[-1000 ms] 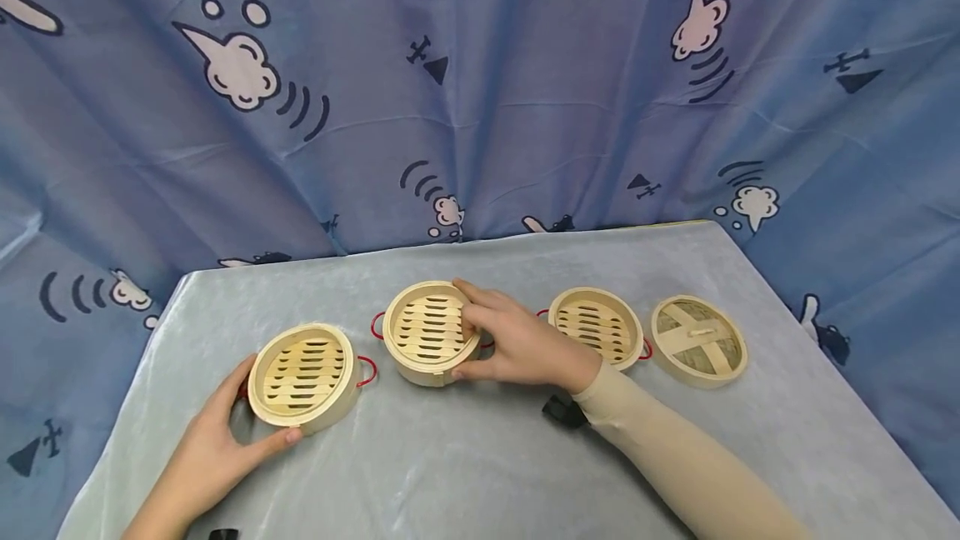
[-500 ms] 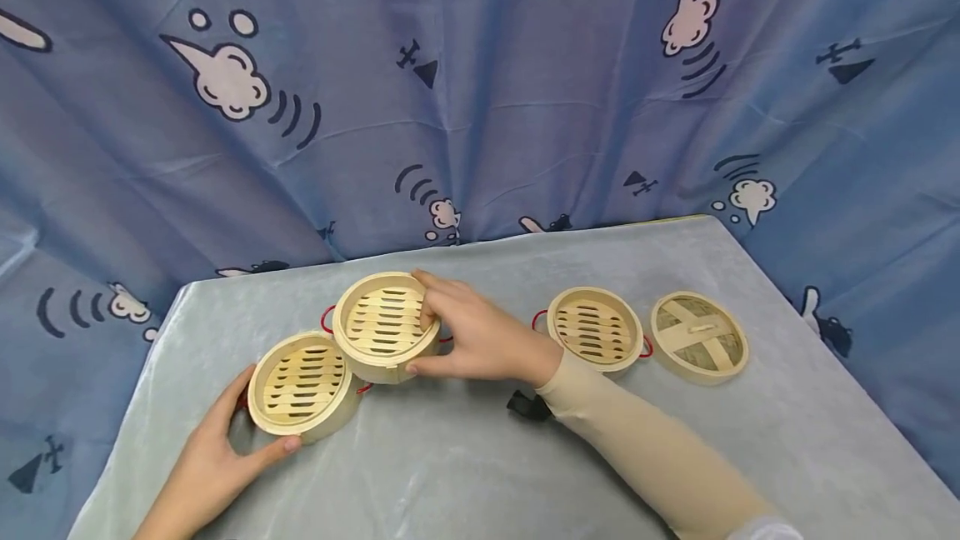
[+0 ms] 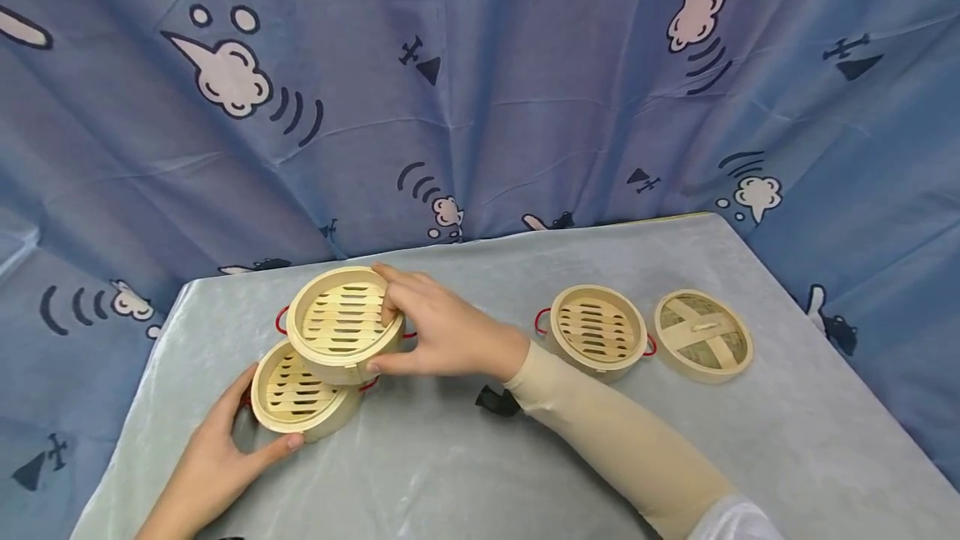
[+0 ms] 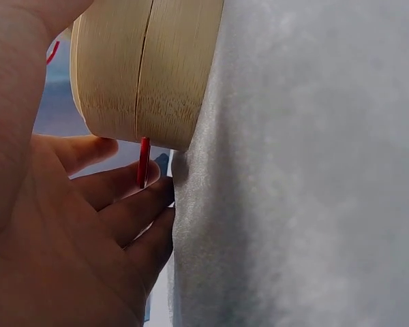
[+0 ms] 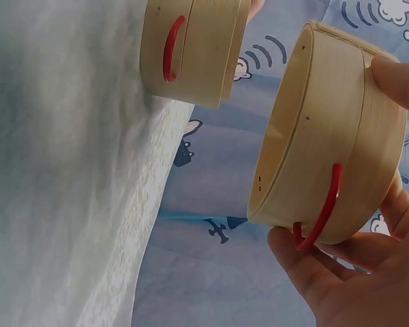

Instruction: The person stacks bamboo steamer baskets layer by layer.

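My right hand (image 3: pixel 442 327) grips a round bamboo steamer basket (image 3: pixel 345 319) by its right side, thumb in front and fingers over the far rim. In the right wrist view this lifted basket (image 5: pixel 327 136) is tilted and raised off the table, a red handle (image 5: pixel 325 211) on its wall. A second steamer basket (image 3: pixel 300 394) rests on the table at the left, partly hidden behind the lifted one in the head view. My left hand (image 3: pixel 217 452) holds that lower basket, thumb at its front and fingers round its left side; its red handle (image 4: pixel 144 163) points toward my fingers.
A third steamer basket (image 3: pixel 597 332) with red handles stands right of centre on the grey cloth-covered table (image 3: pixel 450 465). Beside it lies a woven steamer lid (image 3: pixel 702 336) with a crossed band. A patterned blue curtain (image 3: pixel 480 107) hangs behind the table.
My right hand has carried its basket up and leftward from the table's middle until it overlaps the left basket. The left hand has stayed round its basket.
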Motion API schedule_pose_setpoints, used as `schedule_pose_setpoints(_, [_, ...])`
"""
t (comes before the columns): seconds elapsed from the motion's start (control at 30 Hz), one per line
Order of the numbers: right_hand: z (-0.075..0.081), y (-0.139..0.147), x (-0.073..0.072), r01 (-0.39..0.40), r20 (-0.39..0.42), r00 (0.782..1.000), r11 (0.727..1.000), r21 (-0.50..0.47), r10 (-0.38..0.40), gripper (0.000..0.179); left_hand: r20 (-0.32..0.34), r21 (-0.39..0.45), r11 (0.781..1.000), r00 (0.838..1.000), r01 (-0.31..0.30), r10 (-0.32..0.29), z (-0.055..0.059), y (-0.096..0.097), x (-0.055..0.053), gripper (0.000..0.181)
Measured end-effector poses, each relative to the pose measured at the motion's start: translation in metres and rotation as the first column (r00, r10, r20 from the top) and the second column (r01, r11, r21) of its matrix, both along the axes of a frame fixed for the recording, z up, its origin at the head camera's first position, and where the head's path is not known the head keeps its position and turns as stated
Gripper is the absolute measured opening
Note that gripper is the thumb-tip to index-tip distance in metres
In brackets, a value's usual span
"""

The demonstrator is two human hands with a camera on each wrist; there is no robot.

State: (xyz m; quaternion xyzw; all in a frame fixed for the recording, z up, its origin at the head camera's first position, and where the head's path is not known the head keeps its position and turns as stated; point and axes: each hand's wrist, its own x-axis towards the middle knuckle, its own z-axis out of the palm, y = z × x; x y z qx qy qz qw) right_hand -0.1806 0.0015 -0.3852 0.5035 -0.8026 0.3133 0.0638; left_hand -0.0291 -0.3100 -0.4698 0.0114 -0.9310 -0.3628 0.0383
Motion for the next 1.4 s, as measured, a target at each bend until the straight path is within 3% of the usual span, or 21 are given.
schedule_pose_setpoints(0.5, [-0.003, -0.034, 0.005, -0.029, 0.017, 0.999, 1.000, -0.011, 0.030, 0.050, -0.039, 0.016, 1.000, 0.999, 0.016, -0.016, 0.001, 0.000, 0.001, 0.107])
schedule_pose_setpoints(0.87, [-0.014, -0.058, 0.015, -0.046, 0.036, 0.998, 0.997, 0.066, 0.044, 0.051, -0.070, 0.021, 0.999, 0.997, 0.041, -0.039, -0.001, -0.001, -0.001, 0.108])
schedule_pose_setpoints(1.4, [-0.024, -0.067, 0.026, -0.010, -0.006, 1.000, 0.997, 0.075, 0.011, 0.052, -0.018, 0.040, 0.999, 1.000, 0.020, -0.019, -0.001, -0.001, -0.002, 0.108])
